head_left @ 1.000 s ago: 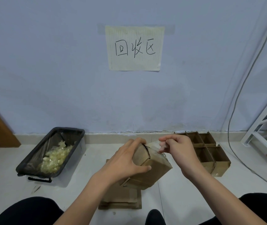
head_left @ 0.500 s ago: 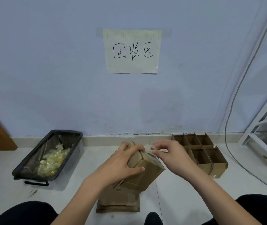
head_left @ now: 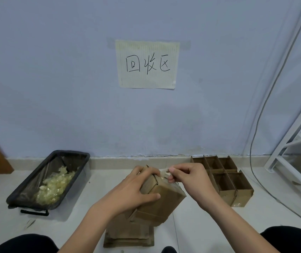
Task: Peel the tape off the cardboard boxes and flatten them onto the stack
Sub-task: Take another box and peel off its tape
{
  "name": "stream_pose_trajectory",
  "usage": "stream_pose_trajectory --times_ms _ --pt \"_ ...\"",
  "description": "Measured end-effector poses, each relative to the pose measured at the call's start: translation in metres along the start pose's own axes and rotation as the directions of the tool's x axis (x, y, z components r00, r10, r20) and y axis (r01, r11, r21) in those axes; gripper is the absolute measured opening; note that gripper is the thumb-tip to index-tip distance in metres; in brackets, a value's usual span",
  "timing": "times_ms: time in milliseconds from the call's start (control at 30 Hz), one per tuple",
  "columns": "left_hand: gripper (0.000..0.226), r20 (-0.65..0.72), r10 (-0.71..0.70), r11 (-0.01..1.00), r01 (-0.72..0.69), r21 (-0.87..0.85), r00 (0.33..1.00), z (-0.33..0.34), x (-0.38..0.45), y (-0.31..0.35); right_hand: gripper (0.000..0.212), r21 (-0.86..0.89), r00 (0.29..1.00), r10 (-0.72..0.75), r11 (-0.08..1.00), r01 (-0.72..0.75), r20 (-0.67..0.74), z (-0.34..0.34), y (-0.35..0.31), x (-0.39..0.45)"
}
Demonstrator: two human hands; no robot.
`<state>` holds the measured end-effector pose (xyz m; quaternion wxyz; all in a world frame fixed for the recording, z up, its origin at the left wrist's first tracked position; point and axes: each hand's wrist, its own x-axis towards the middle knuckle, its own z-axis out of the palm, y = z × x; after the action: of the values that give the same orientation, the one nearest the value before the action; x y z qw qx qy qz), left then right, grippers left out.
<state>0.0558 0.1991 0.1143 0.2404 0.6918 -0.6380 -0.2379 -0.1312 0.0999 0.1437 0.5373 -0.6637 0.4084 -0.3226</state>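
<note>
Two bare hands work on a small brown cardboard box (head_left: 161, 201), held tilted above a flat stack of brown cardboard (head_left: 129, 238) on the pale floor. The left hand (head_left: 133, 190) grips the box, fingers curled over its top edge and thumb pressed on its front face. Just beyond that edge, the right hand (head_left: 189, 179) pinches a strip of clear tape (head_left: 164, 174) between thumb and fingertips. Well left of the fingers sits a black plastic bin (head_left: 18, 194) of crumpled tape; right of them, open brown cardboard boxes (head_left: 226, 178).
</note>
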Motion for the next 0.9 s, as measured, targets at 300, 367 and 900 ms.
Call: stream_pose_trajectory --times_ms 300,367,900 --pt "0.051 -0.027 0.015 1.000 -0.016 -0.014 1.000 -0.001 0.000 -0.001 0.021 0.137 1.000 0.006 0.991 -0.002 -0.024 0.005 0.004 0.000" --pt "0.051 -0.029 0.012 1.000 -0.013 -0.021 1.000 -0.001 0.000 -0.001 0.024 0.116 0.999 -0.005 0.993 0.010 -0.041 0.005 0.004 -0.001" --pt "0.052 0.010 -0.002 0.997 0.001 0.078 1.000 -0.004 -0.002 -0.003 0.018 0.098 0.965 0.036 0.993 -0.063 0.258 0.000 -0.002 -0.001"
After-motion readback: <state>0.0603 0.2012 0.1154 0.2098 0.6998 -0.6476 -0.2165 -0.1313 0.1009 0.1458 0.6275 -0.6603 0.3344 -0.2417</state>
